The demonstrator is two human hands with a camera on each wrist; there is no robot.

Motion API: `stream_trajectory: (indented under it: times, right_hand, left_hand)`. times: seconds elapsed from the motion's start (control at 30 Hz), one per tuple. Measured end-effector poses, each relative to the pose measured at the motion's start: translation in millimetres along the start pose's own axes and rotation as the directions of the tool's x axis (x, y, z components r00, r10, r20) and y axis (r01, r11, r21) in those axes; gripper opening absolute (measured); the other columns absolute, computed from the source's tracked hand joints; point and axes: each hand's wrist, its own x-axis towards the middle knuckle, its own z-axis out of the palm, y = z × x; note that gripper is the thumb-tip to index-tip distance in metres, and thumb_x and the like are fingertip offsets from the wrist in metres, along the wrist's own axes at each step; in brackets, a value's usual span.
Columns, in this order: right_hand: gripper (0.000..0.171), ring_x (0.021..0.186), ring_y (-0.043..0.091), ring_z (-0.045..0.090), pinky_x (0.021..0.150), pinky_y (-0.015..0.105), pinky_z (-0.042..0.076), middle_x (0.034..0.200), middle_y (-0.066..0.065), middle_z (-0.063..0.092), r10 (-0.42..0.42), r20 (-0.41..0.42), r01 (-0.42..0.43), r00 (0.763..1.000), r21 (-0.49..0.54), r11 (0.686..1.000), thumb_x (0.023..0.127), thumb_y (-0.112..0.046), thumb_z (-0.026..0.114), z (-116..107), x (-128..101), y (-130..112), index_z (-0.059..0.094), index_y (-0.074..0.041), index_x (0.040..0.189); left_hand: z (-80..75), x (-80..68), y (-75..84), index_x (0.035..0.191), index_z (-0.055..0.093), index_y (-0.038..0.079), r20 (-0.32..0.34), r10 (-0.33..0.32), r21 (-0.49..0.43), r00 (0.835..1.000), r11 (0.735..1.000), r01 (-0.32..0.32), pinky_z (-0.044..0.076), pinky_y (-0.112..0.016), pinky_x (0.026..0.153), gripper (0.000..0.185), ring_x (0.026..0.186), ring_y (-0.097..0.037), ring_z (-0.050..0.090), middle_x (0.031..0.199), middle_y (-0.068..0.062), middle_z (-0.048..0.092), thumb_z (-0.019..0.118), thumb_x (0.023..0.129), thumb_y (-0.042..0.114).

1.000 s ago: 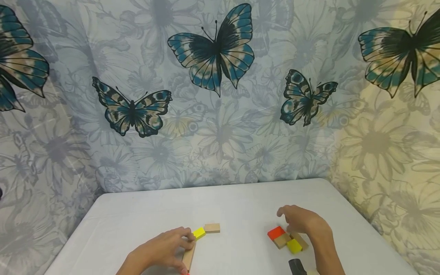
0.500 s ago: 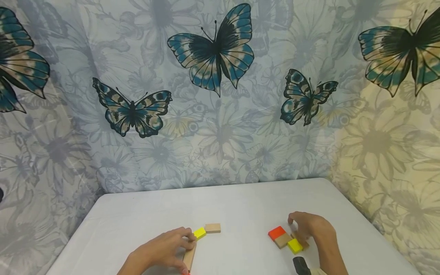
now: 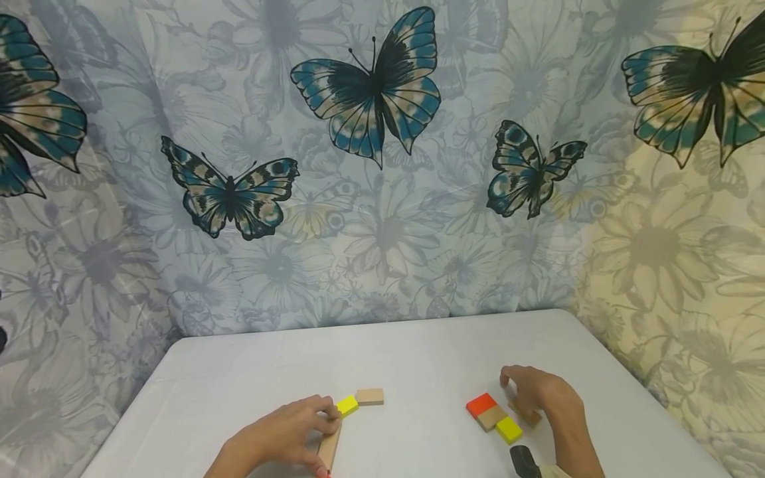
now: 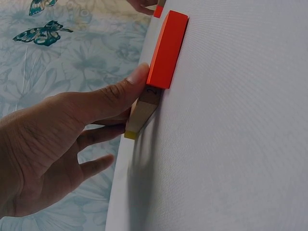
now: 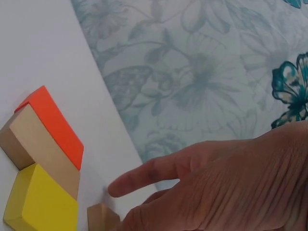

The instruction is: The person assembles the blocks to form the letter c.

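Two groups of blocks lie on the counter (image 3: 418, 345). We find the left hand (image 3: 281, 435) gripping a plain wooden block (image 3: 329, 446) beside the yellow block (image 3: 346, 405). The right hand (image 3: 538, 392), fingers curled, pinches a brown block (image 3: 526, 415) just right of the orange, tan and yellow cluster (image 3: 493, 417); we judge the arranging part done.

- A white table (image 3: 418, 345) is standing against the backdrop, carrying everything on it.
- A floral fabric backdrop (image 3: 382, 252) is hanging behind and to both sides.
- Blue-and-black butterflies are showing on it, a large one (image 3: 373, 89) spreading its wings at centre top.
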Motion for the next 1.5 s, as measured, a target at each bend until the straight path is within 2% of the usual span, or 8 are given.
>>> stream_trajectory:
  times: [0.2,0.3,0.43,0.7,0.9,1.17,1.37,1.5]
  right_hand:
    - [0.042,0.074,0.024,0.048,0.06,0.04,0.046,0.09,0.007,0.058,0.048,-0.014,-0.048,0.999,0.016,0.999,0.067,0.002,0.072,-2,2,2,0.057,-0.012,0.104]
    - [0.037,0.073,0.024,0.048,0.061,0.039,0.046,0.084,0.006,0.057,0.1,-0.024,-0.1,0.995,0.008,0.995,0.065,-0.002,0.075,0,2,4,0.057,-0.008,0.097]
    - [0.033,0.069,0.023,0.048,0.058,0.035,0.043,0.075,0.006,0.054,0.129,-0.041,-0.129,0.991,0.003,0.992,0.061,0.001,0.077,3,3,8,0.055,-0.006,0.085]
    - [0.031,0.067,0.022,0.048,0.055,0.032,0.041,0.073,0.006,0.053,0.11,-0.035,-0.109,0.993,0.021,0.994,0.062,0.003,0.076,7,11,18,0.054,-0.008,0.082]
    - [0.03,0.068,0.022,0.047,0.056,0.034,0.04,0.073,0.005,0.053,0.071,-0.037,-0.07,0.997,0.031,0.997,0.065,0.002,0.074,4,9,19,0.054,-0.009,0.083]
    - [0.025,0.066,0.02,0.047,0.057,0.035,0.041,0.072,0.003,0.052,-0.041,-0.1,0.038,0.994,-0.036,0.999,0.07,0.002,0.07,-12,-13,5,0.052,-0.01,0.082]
    - [0.024,0.067,0.018,0.049,0.058,0.034,0.043,0.075,0.002,0.052,-0.151,-0.118,0.154,0.981,0.019,0.988,0.07,0.0,0.072,-21,-28,-9,0.055,-0.01,0.084]
    - [0.022,0.07,0.018,0.048,0.059,0.033,0.044,0.076,0.002,0.052,-0.189,-0.116,0.198,0.975,0.067,0.978,0.071,0.0,0.071,-24,-34,-19,0.057,-0.011,0.084]
  left_hand:
    - [-0.8,0.3,0.5,0.1,0.069,0.019,0.014,-0.013,0.003,1.0,1.0,0.013,0.046,-0.021,0.08,0.056,0.092,-0.001,0.044,0.108,0.01,0.05,0.06,0.067,0.063]
    - [-1.0,0.4,1.0,0.101,0.069,0.019,0.019,-0.018,0.002,1.0,1.0,0.018,0.046,-0.021,0.081,0.057,0.093,-0.001,0.044,0.109,0.01,0.051,0.06,0.067,0.063]
    - [-2.1,0.2,1.8,0.106,0.069,0.017,0.026,-0.025,-0.002,0.999,1.0,0.025,0.047,-0.024,0.083,0.061,0.096,-0.004,0.047,0.11,0.009,0.051,0.06,0.067,0.063]
    - [-3.5,-0.3,2.6,0.113,0.066,0.014,0.038,-0.043,-0.021,0.998,0.999,0.044,0.047,-0.027,0.084,0.066,0.099,-0.005,0.047,0.111,0.01,0.05,0.06,0.068,0.062]
    - [-2.7,-0.8,1.5,0.11,0.068,0.016,0.033,-0.036,-0.016,0.999,0.999,0.036,0.047,-0.025,0.083,0.063,0.097,-0.003,0.046,0.111,0.01,0.05,0.06,0.068,0.063]
    - [-0.1,-1.0,-0.3,0.108,0.068,0.017,0.031,-0.029,-0.009,0.999,1.0,0.03,0.047,-0.023,0.081,0.062,0.096,-0.002,0.046,0.11,0.01,0.05,0.06,0.067,0.063]
    - [-0.1,-0.6,-0.8,0.106,0.068,0.018,0.033,-0.032,-0.008,0.999,0.999,0.032,0.047,-0.022,0.079,0.06,0.094,-0.001,0.045,0.109,0.011,0.049,0.06,0.067,0.063]
    - [-0.3,-0.1,-0.2,0.104,0.069,0.018,0.033,-0.029,-0.011,0.999,0.999,0.03,0.046,-0.021,0.079,0.059,0.092,-0.001,0.044,0.109,0.011,0.049,0.06,0.067,0.063]
